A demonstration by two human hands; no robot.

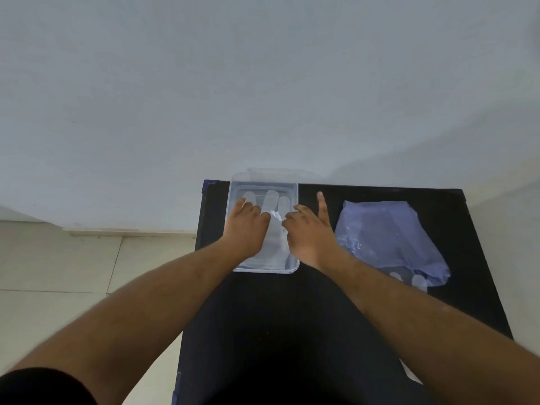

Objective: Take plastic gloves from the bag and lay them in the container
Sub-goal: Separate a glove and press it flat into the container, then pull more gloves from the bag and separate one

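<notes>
Clear glove [273, 217] in container [233, 200] (unlabelled); both hands pressing

Soft, even, rather dim daylight fills the scene with a cool bluish cast and no hard shadows. The black table [380, 287] reads nearly featureless, its detail crushed. A small glare spot sits on the clear plastic gloves [274, 214] toward 12 o'clock. Wide-angle stretching and slight blur smear the forearms toward 7 and 5 o'clock.
</notes>
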